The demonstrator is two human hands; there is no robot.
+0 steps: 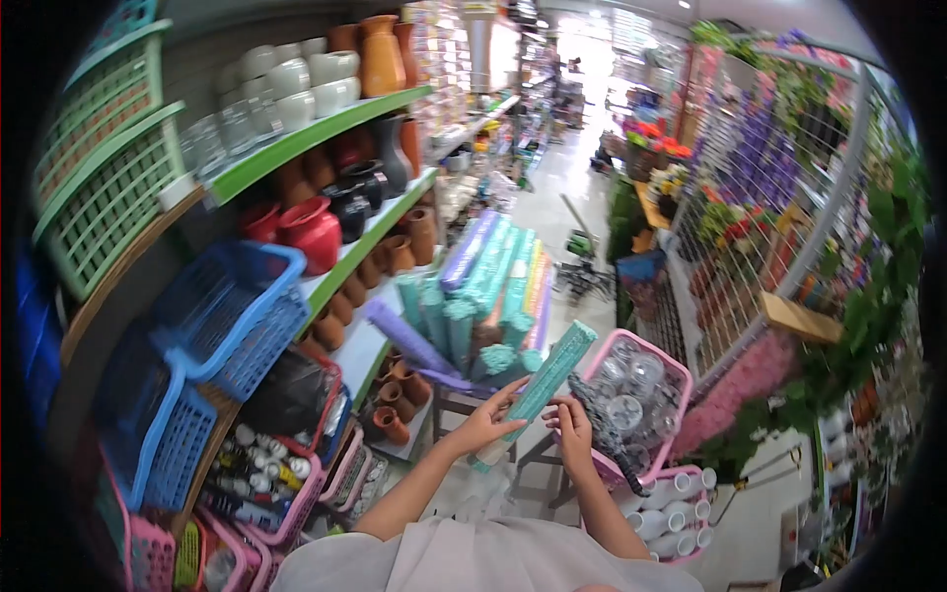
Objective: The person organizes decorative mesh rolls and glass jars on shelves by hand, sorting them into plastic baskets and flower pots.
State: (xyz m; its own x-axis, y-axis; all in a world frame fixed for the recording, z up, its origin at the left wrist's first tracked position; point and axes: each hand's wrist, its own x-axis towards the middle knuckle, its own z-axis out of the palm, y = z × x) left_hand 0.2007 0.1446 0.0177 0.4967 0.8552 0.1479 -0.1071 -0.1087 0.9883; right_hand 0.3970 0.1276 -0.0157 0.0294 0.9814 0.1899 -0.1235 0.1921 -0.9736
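The fingers (513,427) of the left hand (481,424) are wrapped around 1 teal roll (550,383), which is held slanted in front of the body. The right hand (572,432) is just beside the roll with bent fingers; whether they grasp something, I cannot tell. Near this hand, 1 dark fuzzy strip (604,426) lies against 1 pink basket (683,383) with clear round items (625,410). Beyond the hands there is 1 pile of teal, purple and yellow rolls (495,271).
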